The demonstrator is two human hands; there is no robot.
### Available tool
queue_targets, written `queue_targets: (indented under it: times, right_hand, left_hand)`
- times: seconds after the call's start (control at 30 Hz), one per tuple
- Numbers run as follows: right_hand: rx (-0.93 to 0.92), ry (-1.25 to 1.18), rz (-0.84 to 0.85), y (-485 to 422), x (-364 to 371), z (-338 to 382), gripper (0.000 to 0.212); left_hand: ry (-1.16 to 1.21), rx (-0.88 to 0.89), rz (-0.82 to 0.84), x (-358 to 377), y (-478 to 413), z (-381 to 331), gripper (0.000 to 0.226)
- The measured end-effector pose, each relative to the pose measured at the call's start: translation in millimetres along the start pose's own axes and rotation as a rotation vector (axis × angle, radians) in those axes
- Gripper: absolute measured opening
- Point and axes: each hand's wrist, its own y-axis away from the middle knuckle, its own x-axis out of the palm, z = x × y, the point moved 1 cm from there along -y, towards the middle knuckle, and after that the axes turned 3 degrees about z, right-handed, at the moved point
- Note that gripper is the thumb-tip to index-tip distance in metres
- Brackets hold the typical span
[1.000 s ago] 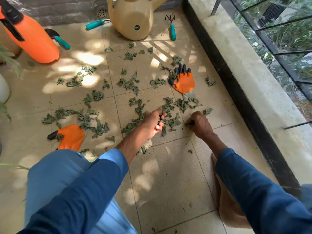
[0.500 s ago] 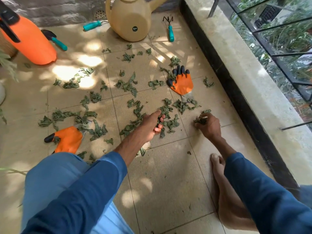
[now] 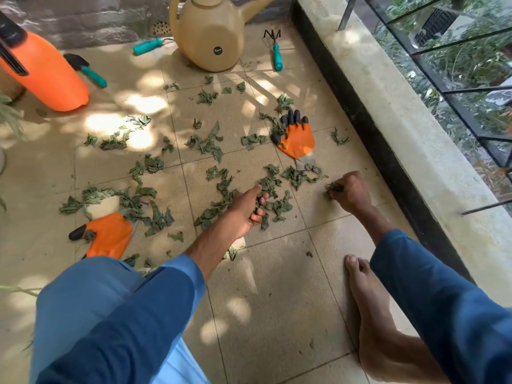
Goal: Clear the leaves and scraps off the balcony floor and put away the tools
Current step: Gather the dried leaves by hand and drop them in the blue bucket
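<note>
Green leaf scraps (image 3: pixel 210 145) lie scattered over the beige floor tiles (image 3: pixel 277 286). My left hand (image 3: pixel 243 212) is curled around a bunch of leaves in the middle of the litter. My right hand (image 3: pixel 350 192) grips a small clump of leaves (image 3: pixel 332 187) close to the black curb. One orange clawed glove (image 3: pixel 297 139) lies beyond my hands; a second orange glove (image 3: pixel 108 236) lies at the left beside my knee. Teal-handled tools rest at the back: a hand rake (image 3: pixel 276 54), a trowel (image 3: pixel 88 70) and another tool (image 3: pixel 148 46).
A beige watering can (image 3: pixel 213 37) stands at the back by the wall. An orange sprayer (image 3: pixel 44 73) lies at the far left. A black curb and pale ledge (image 3: pixel 393 112) with railing run along the right. My bare foot (image 3: pixel 371 314) rests on the tiles.
My right hand moved right toward the curb and closed on a clump of leaves. My left hand stayed in the litter, still gathering leaves. The view shifted slightly forward.
</note>
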Motion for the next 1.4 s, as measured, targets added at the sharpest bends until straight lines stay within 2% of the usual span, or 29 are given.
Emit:
queue_targets:
  times: [0.07, 0.2, 0.37, 0.43, 0.73, 0.8, 0.9, 1.0, 1.07, 1.27, 1.4]
  right_hand:
    - [0.021, 0.006, 0.044, 2.4, 3.5, 6.0, 0.032]
    - [0.020, 0.029, 0.043, 5.7, 7.3, 12.6, 0.029]
    - [-0.078, 0.117, -0.109, 20.0, 11.9, 12.7, 0.013]
    - [-0.107, 0.088, -0.149, 25.0, 14.9, 13.8, 0.015]
    - [-0.118, 0.065, -0.076, 36.0, 26.7, 24.8, 0.034]
    - [-0.052, -0.098, -0.067, 33.8, 22.8, 31.2, 0.027]
    - [0.084, -0.493, -0.034, 26.1, 14.5, 31.1, 0.021]
    - [0.163, -0.979, 0.096, 35.2, 6.7, 36.0, 0.010]
    - [0.165, -1.177, 0.182, 46.7, 2.9, 46.1, 0.005]
    - [0.136, -1.361, 0.311, 62.3, 2.7, 84.9, 0.014]
    - [0.120, -1.523, 0.411, 58.3, -3.3, 114.6, 0.009]
  left_hand:
    - [0.005, 0.003, 0.008, -1.4, -2.4, 1.1, 0.029]
    - [0.022, -0.017, 0.015, -3.5, -6.2, 2.3, 0.029]
    - [0.020, -0.019, 0.008, -2.9, -6.9, 2.9, 0.029]
    - [0.023, -0.018, 0.019, -1.8, -6.1, 2.8, 0.029]
    - [-0.015, -0.041, -0.014, 4.5, -9.1, 1.6, 0.029]
    - [-0.016, -0.033, -0.011, 4.9, -9.0, 1.7, 0.028]
    - [0.010, -0.023, 0.004, 6.2, -8.9, 0.5, 0.027]
    - [0.017, -0.030, 0.000, 7.3, -8.1, -2.4, 0.028]
    - [0.032, -0.033, 0.005, 6.5, -8.6, -3.7, 0.029]
    - [0.087, -0.014, -0.029, 5.6, -13.3, -12.2, 0.024]
    - [0.112, 0.026, -0.043, 7.6, -11.6, -24.0, 0.022]
